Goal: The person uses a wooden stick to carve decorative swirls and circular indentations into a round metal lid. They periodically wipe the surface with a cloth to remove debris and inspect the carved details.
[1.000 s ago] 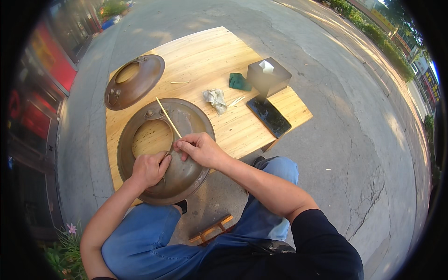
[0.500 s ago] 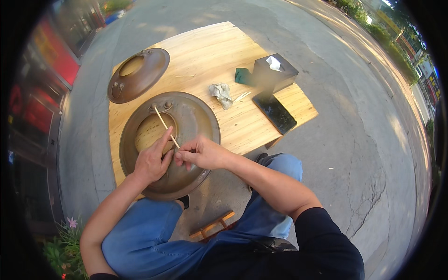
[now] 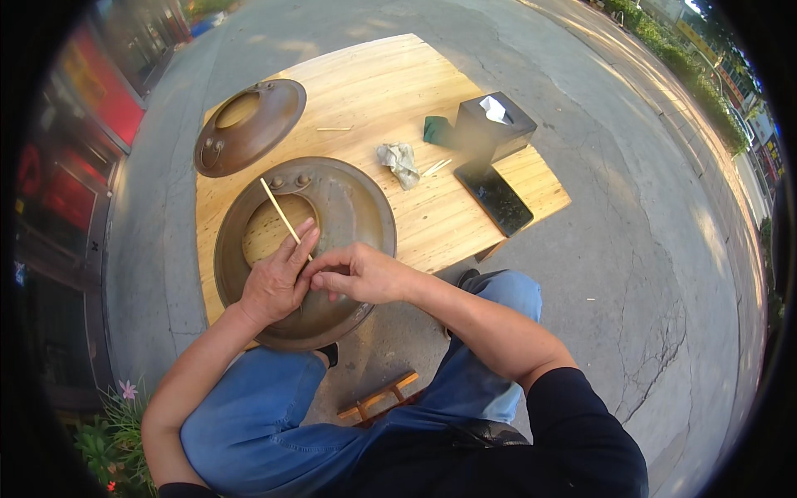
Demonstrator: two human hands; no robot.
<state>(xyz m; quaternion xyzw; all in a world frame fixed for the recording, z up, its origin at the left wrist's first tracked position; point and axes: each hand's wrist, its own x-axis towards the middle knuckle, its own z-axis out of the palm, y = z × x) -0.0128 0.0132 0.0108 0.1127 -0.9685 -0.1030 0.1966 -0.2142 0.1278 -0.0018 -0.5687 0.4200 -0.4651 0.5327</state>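
Basically one view, head; left hand (image 3: 274, 286) sits over the lower part of near disc (image 3: 361, 212), brown, round, with an off-centre hole; its fingers stretch up toward the hole, stick (image 3: 277, 207) running along or between them; can't tell if they clamp it. Right hand (image 3: 357, 275) comes in from the other side, fingers curled, tips right by the stick's low end; a pinch is likely but hidden; the two hands meet at the fingertips, or nearly so. Stick's upper end points past the hole toward the knobs (image 3: 304, 179) on the disc.

Near disc lies on table (image 3: 365, 70), its near rim seeming to pass the edge by the knees; so bracing it with the left palm would guard against rocking; thin stick looks easy to snap, so a light pinch close to the working end seems best; keeping left fingers from covering that spot would help sight.

Around: far disc (image 3: 278, 124) at upper left; loose stick (image 3: 334, 129); crumpled tissue (image 3: 398, 163) beside short sticks (image 3: 436, 168); green cloth (image 3: 436, 130); tissue box (image 3: 516, 124); phone (image 3: 496, 202) near the right edge.
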